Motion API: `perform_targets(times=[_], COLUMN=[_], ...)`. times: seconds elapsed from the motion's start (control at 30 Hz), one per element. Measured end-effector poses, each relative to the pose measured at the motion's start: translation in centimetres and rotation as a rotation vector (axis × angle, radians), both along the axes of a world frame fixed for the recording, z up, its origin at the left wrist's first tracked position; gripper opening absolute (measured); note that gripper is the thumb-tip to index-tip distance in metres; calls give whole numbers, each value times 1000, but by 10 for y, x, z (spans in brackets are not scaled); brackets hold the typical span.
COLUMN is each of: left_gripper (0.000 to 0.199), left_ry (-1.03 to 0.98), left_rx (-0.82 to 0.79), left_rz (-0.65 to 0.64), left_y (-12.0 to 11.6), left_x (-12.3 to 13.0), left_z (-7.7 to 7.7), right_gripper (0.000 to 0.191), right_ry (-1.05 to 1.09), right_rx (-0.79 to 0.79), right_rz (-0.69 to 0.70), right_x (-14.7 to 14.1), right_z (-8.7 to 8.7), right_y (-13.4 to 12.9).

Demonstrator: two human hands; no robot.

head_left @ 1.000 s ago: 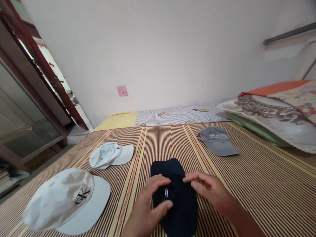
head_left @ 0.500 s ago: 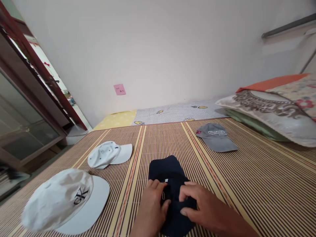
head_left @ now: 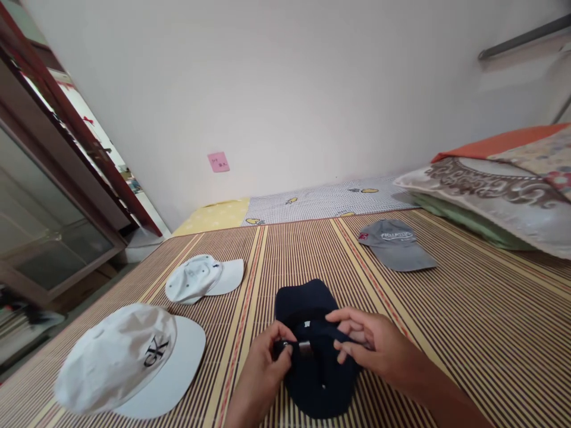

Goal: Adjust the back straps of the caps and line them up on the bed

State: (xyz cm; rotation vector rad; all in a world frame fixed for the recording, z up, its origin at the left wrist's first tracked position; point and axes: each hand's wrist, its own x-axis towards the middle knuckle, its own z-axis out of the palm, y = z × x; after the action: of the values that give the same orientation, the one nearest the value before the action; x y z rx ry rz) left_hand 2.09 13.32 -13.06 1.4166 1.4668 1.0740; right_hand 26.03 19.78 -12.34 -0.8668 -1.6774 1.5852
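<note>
Because the navy cap (head_left: pixel 307 383) is made, by the look of it, of soft cloth, little weight and plenty of give are to be expected from it. It is laid on the striped mat (head_left: pixel 473 333) close in front of the person, with its brim (head_left: pixel 302 300) pointed away and its inside partly exposed, where a small white label (head_left: pixel 307 324) is seen. By the left hand (head_left: pixel 267 365), the cap's edge near a shiny metal buckle (head_left: pixel 306 348) is pinched between thumb and forefinger; by the right hand (head_left: pixel 363 339), a dark strap (head_left: pixel 341 334) is held between thumb and bent fingers (how tightly cannot be told). Breakage is hardly to be feared, though the crown may be crumpled or skewed if the cloth is tugged from one side only. More stiffness is likely to be met in the brim, which could be taken as a steady handle whenever the whole cap is lifted. For finer work, the buckle, smooth and perhaps slippery, is best steadied by the cloth beside it, and the strap is best taken near its tip.
</note>
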Motion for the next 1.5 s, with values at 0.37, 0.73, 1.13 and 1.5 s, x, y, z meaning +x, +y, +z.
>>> perform_targets(times=[0.37, 0.73, 1.13, 1.5], left_gripper=[29, 28, 19, 40], left_ry=[-343, -451, -507, -800], left_rx=[-105, -83, 24, -26], left_rz=[-110, -82, -228, -185], left_y=[9, 13, 9, 10], left_x=[-15, -8, -3, 1], left_z=[-20, -26, -16, -21], right_gripper=[34, 32, 25, 41], right_ry=[210, 87, 294, 467], right_rx=[-143, -98, -33, -95], right_rz=[-6, 82, 128, -69], right_x=[-8, -15, -1, -11], right_z=[-24, -22, -9, 10], right_y=[11, 5, 4, -7])
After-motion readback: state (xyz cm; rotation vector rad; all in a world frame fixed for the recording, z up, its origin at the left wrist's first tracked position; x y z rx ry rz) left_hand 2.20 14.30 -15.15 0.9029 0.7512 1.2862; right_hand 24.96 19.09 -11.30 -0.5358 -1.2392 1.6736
